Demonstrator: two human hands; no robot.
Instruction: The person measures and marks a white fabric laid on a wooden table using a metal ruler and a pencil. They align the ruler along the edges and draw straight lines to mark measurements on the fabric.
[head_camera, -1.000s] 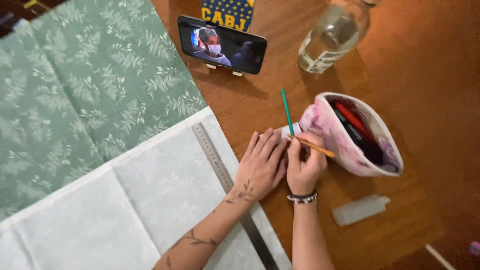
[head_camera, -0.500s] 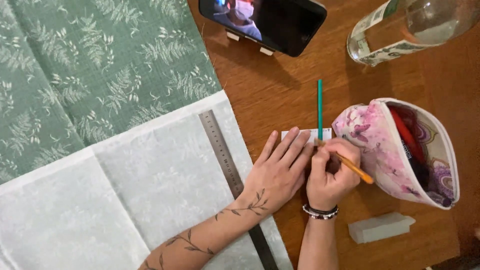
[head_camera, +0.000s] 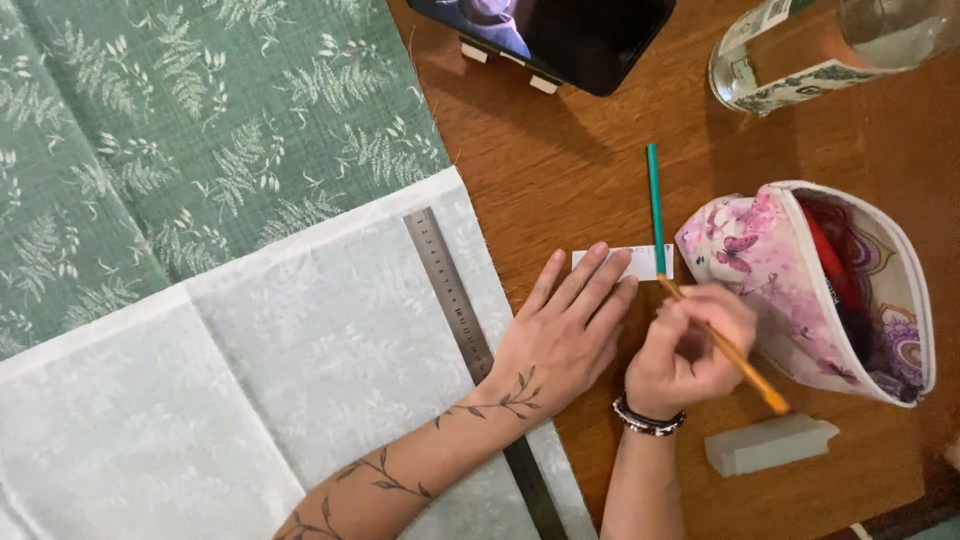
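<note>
Left hand (head_camera: 565, 335), fingers flat, pins one paper slip (head_camera: 640, 261); right hand (head_camera: 690, 350) grips one orange pencil (head_camera: 735, 355). One green pencil (head_camera: 655, 200) crosses the slip; one pouch (head_camera: 820, 285) lies just beside it.

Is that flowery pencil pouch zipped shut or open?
Open. The pouch lies on its side, its mouth gaping toward the right, with red things visible inside.

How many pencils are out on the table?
2. A green pencil lies on the table above the paper slip; an orange pencil is in the right hand. The pouch may hide more.
</note>
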